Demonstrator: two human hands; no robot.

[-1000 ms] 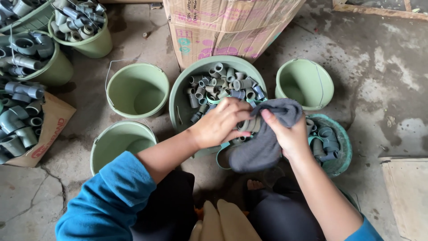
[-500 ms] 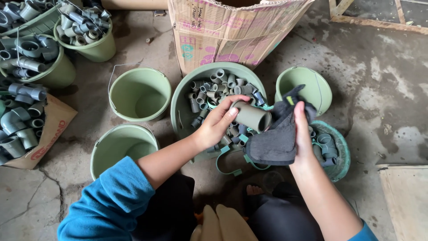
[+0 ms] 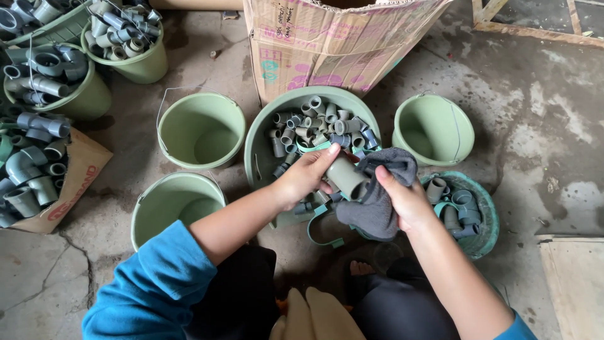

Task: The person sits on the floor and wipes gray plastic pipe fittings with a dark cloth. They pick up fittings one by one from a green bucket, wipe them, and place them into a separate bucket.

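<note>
My left hand [image 3: 305, 177] grips a short grey pipe fitting [image 3: 345, 176], a plain cylinder, over the near rim of a large green basin [image 3: 258, 148] holding several grey fittings. My right hand [image 3: 402, 200] holds a dark grey cloth [image 3: 379, 208] bunched against the far end of the fitting. Both hands meet above my lap, with a green strap [image 3: 318, 236] hanging below them.
Empty green buckets stand at left [image 3: 200, 129], near left [image 3: 173, 204] and right [image 3: 434, 129]. A teal basket [image 3: 484, 217] with fittings sits by my right wrist. A cardboard box [image 3: 333, 41] is behind the basin. Buckets [image 3: 129, 41] and piles of fittings fill the far left.
The cloth covered the fitting a second ago, then opened away from it. Now it is bunched against the fitting's end, and both hands sit slightly lower.
</note>
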